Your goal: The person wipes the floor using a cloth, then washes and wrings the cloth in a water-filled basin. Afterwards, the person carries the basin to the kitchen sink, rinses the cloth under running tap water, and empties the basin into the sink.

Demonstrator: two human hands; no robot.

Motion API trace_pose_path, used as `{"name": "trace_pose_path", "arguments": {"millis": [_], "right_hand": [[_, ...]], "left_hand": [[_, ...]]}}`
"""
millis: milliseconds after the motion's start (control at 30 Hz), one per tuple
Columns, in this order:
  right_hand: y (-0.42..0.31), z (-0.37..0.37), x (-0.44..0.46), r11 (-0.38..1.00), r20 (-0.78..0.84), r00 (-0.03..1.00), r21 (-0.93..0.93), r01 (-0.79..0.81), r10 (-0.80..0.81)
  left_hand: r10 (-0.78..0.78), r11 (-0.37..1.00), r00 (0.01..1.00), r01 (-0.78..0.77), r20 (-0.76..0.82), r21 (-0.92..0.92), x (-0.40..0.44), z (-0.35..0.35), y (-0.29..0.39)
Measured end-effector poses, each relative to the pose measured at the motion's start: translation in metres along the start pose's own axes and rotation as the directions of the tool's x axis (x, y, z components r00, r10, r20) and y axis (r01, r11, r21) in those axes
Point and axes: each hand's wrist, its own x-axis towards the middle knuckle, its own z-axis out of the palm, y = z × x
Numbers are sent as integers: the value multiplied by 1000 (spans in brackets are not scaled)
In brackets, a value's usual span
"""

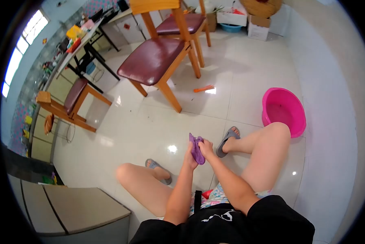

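Observation:
Between my knees, above the floor, I hold a small crumpled purple cloth (197,151) in both hands. My left hand (189,156) grips its left side, fingers partly hidden behind it. On the right side, my right hand (206,148) is closed on the same cloth, near its upper part. One end of the cloth sticks up above the hands and another hangs below them. Its exact kind cannot be made out.
A pink basin (285,112) stands beyond my right knee, by the wall. Wooden chairs with dark red seats (152,61) stand ahead. An orange object (204,88) lies on the tiled floor. A cabinet (85,207) is at the lower left.

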Motion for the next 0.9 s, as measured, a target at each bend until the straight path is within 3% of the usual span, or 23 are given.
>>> {"name": "trace_pose_path", "arguments": {"millis": [33,100,133,167,233,267,333,367,433,467,533,700,900], "right_hand": [[10,-1,-1,1000,-21,1000,15,10,-9],[21,-6,-6,993,-181,979,-74,87,-99],[24,-18,-4,996,-44,998,82,-34,37],[27,-30,-8,995,-61,998,92,-28,34],[29,-49,-9,813,135,990,571,-114,44],[31,-55,-10,807,119,992,582,-103,40],[27,-67,-19,457,41,990,884,-98,133],[27,-75,-22,454,36,989,886,-97,140],[35,-92,-16,476,-18,896,851,-219,444],[40,-100,-14,477,-23,893,852,-217,449],[60,-112,-2,375,-65,785,900,-220,617],[80,-151,29,275,-134,683,956,-102,718],[134,-235,84,150,-133,639,988,28,757]], "left_hand": [[-6,1000,1000,6,19,19,-1,4,-5],[-2,961,995,30,-100,274,-2,13,-17],[-26,975,995,48,-101,215,1,17,-21],[-33,972,996,53,-87,229,0,23,-29],[12,967,998,5,-67,255,-1,41,-39],[4,964,998,10,-55,267,2,43,-43],[-59,971,998,66,-35,230,5,35,-52],[-68,970,997,75,-37,232,5,28,-58],[-115,967,985,140,-129,211,5,27,-62],[-121,968,980,151,-156,200,4,26,-66],[-106,975,976,139,-192,170,11,21,-74],[-88,990,966,112,-243,86,36,39,-92],[-111,969,974,150,-197,195,33,63,-103]]}}
